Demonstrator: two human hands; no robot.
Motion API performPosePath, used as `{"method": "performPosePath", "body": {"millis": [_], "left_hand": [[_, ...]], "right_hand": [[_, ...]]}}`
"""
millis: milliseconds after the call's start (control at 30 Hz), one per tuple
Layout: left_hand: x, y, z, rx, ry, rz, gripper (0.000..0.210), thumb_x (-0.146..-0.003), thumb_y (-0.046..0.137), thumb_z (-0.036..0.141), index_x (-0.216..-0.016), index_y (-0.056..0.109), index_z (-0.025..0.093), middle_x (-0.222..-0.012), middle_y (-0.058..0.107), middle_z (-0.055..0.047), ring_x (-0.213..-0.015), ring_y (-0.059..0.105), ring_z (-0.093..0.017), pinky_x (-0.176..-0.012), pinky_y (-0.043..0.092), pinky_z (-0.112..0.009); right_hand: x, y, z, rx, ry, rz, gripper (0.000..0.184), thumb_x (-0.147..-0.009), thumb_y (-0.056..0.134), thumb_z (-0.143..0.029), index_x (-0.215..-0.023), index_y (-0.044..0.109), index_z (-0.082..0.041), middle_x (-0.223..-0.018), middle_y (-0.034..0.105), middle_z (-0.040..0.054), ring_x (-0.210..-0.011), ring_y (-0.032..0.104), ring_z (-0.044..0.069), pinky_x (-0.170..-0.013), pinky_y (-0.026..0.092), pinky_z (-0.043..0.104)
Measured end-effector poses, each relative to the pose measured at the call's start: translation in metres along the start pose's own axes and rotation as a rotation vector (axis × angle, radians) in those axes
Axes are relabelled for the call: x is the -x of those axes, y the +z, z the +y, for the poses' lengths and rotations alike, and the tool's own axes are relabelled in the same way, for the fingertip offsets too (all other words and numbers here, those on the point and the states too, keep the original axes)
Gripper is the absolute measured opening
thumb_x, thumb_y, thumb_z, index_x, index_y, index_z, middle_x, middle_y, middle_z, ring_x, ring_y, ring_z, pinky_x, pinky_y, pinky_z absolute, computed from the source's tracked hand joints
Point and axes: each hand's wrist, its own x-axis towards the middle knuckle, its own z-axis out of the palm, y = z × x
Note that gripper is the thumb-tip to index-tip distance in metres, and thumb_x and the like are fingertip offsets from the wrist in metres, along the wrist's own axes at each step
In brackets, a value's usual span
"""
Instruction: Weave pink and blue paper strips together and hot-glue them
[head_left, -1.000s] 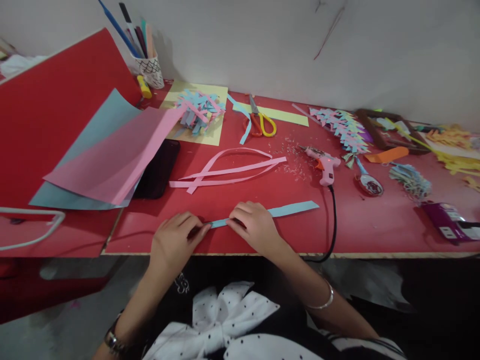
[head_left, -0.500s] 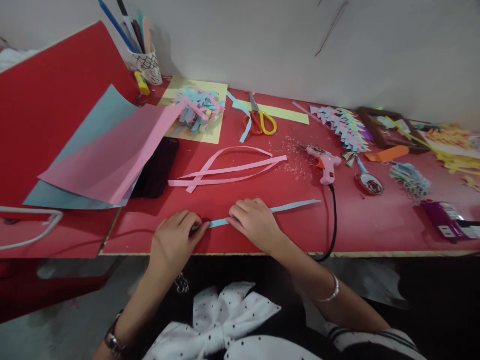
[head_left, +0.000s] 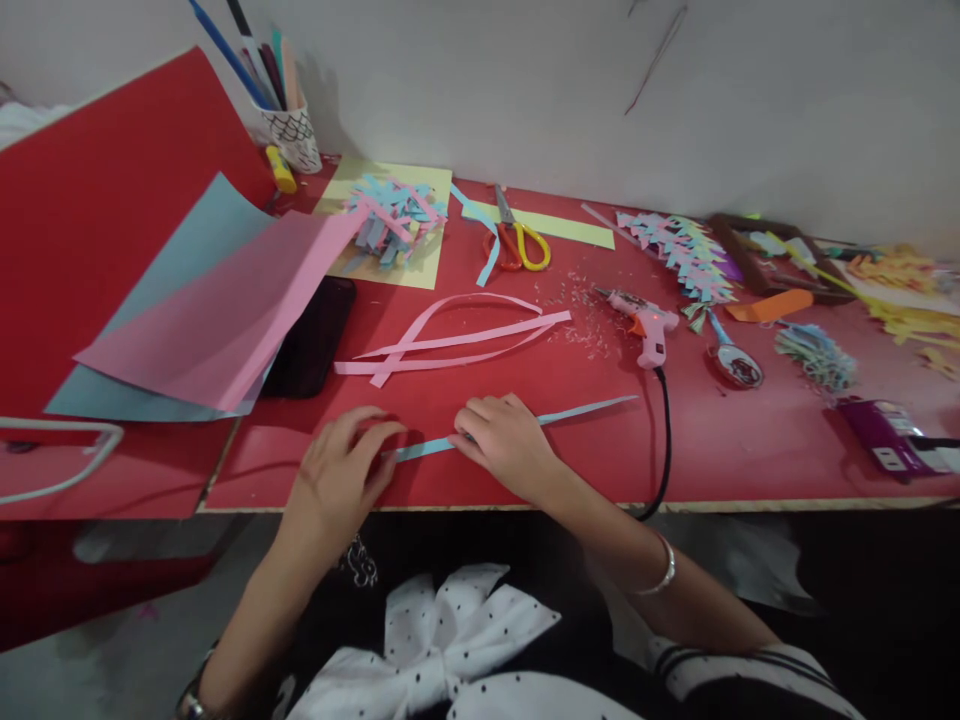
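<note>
A narrow light-blue paper strip (head_left: 424, 449) lies across the red table in front of me. My right hand (head_left: 501, 440) is closed over its middle, fingertips pressing it, and its far end sticks out to the right. At the strip's left end my left hand (head_left: 341, 470) has thumb and fingers apart, with nothing between them. Beyond both hands several pink paper strips (head_left: 457, 345) lie crossed over one another. A pink hot glue gun (head_left: 651, 325) rests to the right of them, a small red light showing on its body.
Pink paper sheets (head_left: 210, 300) and a black phone (head_left: 319, 340) lie at left. Scissors (head_left: 532, 248) and a pile of cut paper pieces (head_left: 394, 225) sit near the wall. The glue gun's black cord (head_left: 666, 440) runs over the table's front edge. Right stands a purple box (head_left: 885, 440).
My left hand has let go of the strip's left end and drawn back a little to the left, its fingers opening. My right hand stays on the strip.
</note>
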Motion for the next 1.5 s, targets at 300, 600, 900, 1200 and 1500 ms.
{"method": "performPosePath", "body": {"millis": [300,600,900,1200,1500], "left_hand": [[0.003,-0.013,0.009,-0.201,0.436,-0.031,0.039,-0.08,0.03,0.0,-0.103,0.058,0.017,-0.084,0.065,-0.004,-0.075,0.058,-0.014,-0.068,0.042,-0.025],[0.008,-0.012,0.015,-0.274,0.348,-0.058,0.027,-0.086,0.039,0.024,-0.102,0.059,0.016,-0.082,0.066,-0.004,-0.07,0.058,-0.016,-0.067,0.042,-0.029],[0.011,-0.009,0.013,-0.333,0.341,-0.068,0.03,-0.087,0.037,0.027,-0.101,0.062,0.018,-0.081,0.066,-0.005,-0.071,0.058,-0.017,-0.066,0.041,-0.03],[0.013,-0.007,0.009,-0.369,0.346,-0.075,0.031,-0.084,0.039,0.027,-0.103,0.062,0.021,-0.081,0.066,-0.005,-0.072,0.057,-0.017,-0.067,0.041,-0.029],[0.009,-0.007,0.021,-0.384,0.322,0.055,0.041,-0.088,0.027,0.032,-0.098,0.063,0.016,-0.082,0.066,-0.006,-0.074,0.056,-0.018,-0.08,0.037,-0.034]], "right_hand": [[0.002,0.001,0.008,-0.038,-0.04,0.015,0.024,-0.084,0.047,-0.036,-0.076,0.058,-0.016,-0.074,0.061,0.0026,-0.069,0.05,0.014,-0.063,0.022,0.027],[0.026,0.0,0.045,-0.111,-0.047,0.152,0.02,-0.083,0.05,-0.032,-0.071,0.056,-0.017,-0.07,0.061,-0.0015,-0.068,0.05,0.011,-0.075,0.023,0.026],[0.037,-0.004,0.067,-0.068,-0.01,0.137,0.024,-0.084,0.048,-0.032,-0.067,0.056,-0.017,-0.067,0.059,-0.0019,-0.065,0.049,0.011,-0.069,0.021,0.026],[0.031,-0.007,0.071,0.013,-0.05,0.097,0.034,-0.087,0.041,-0.037,-0.065,0.057,-0.017,-0.063,0.058,-0.002,-0.061,0.047,0.01,-0.078,0.019,0.028],[0.033,-0.011,0.062,0.078,0.048,0.093,0.028,-0.086,0.045,-0.033,-0.066,0.057,-0.017,-0.065,0.059,-0.0013,-0.065,0.047,0.012,-0.08,0.013,0.034]]}}
